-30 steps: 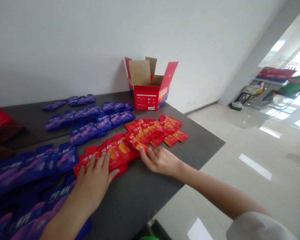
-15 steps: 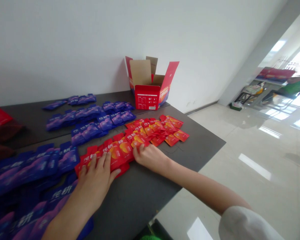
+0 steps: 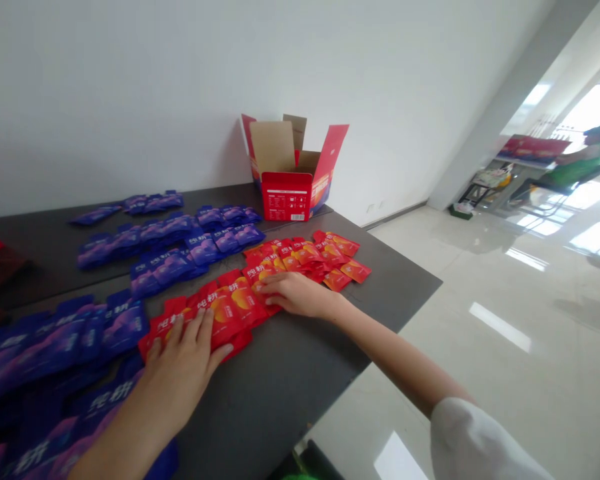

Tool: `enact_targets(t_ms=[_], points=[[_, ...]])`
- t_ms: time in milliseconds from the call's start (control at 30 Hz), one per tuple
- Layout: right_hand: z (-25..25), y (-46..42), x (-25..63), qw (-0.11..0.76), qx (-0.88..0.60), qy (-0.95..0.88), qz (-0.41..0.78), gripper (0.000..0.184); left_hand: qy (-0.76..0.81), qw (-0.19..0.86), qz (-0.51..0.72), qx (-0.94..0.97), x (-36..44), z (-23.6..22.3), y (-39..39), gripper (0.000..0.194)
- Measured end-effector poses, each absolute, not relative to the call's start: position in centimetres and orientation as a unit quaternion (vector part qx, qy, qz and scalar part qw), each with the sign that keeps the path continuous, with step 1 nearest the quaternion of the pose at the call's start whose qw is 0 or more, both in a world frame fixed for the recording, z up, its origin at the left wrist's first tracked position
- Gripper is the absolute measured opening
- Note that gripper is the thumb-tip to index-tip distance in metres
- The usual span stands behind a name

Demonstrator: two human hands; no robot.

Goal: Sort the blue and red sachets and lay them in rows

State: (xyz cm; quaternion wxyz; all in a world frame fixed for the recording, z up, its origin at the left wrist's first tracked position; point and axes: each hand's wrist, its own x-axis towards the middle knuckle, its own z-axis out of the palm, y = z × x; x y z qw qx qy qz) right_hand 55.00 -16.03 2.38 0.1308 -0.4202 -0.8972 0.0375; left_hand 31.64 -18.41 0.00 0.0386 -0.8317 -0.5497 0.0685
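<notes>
A row of overlapping red sachets with an orange-yellow fruit picture lies across the dark table. My left hand rests on the near left end of that row, fingers spread flat over the sachets. My right hand lies on the sachets farther along the row, its fingers stretched out and touching their faces. Just beyond it is a looser pile of red sachets. Blue-purple sachets in overlapping rows lie left of my left hand, and others run partly under my left forearm.
An open red carton with raised flaps stands against the wall at the table's back. More blue sachets lie in rows behind the red ones. The table's right edge borders a shiny tiled floor. A person in green sits far right.
My right hand has gone from curled fingers at a sachet's edge to fingers stretched over the sachets. My left hand stays on the row. The view has shifted slightly.
</notes>
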Motion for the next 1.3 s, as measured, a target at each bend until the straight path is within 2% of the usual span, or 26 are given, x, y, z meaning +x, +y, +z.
enact_targets(t_ms=[133, 333, 467, 600, 700, 833, 933, 1100, 1200, 1300], points=[[1.4, -16.5, 55.6, 0.156, -0.397, -0.901, 0.077, 0.018, -0.541, 0.045, 0.083, -0.836, 31.4, -0.1, -18.3, 0.065], [1.4, -17.5, 56.1, 0.196, -0.367, -0.906, 0.081, 0.019, -0.545, 0.036, 0.056, -0.836, 30.8, -1.0, -17.8, 0.073], [2.0, -17.9, 56.4, 0.285, -0.38, -0.879, 0.047, 0.021, -0.523, 0.085, -0.007, -0.848, 30.6, -0.5, -18.3, 0.071], [3.2, -18.0, 60.7, 0.361, -0.488, -0.795, 0.014, 0.023, -0.485, 0.126, -0.053, -0.864, 31.8, 1.7, -18.6, 0.063], [3.8, -17.3, 66.2, 0.324, -0.601, -0.731, -0.008, 0.032, -0.46, 0.088, -0.029, -0.883, 34.8, 3.3, -17.9, 0.06], [3.7, -16.0, 70.2, 0.236, -0.678, -0.696, 0.038, 0.061, -0.443, -0.001, 0.055, -0.895, 39.7, 3.1, -16.9, 0.064], [3.4, -14.6, 68.4, 0.22, -0.637, -0.73, 0.109, 0.082, -0.44, -0.002, 0.087, -0.894, 41.6, 1.8, -16.7, 0.064], [2.6, -11.2, 62.5, 0.166, -0.541, -0.802, 0.192, 0.11, -0.431, 0.067, 0.076, -0.897, 41.4, 0.4, -17.3, 0.057], [1.8, -9.4, 61.2, 0.144, -0.525, -0.81, 0.219, 0.115, -0.435, 0.099, 0.072, -0.892, 41.2, 0.3, -17.9, 0.052], [1.0, -8.5, 61.5, 0.162, -0.495, -0.825, 0.219, 0.106, -0.434, 0.122, 0.08, -0.889, 41.5, 0.5, -18.4, 0.047]])
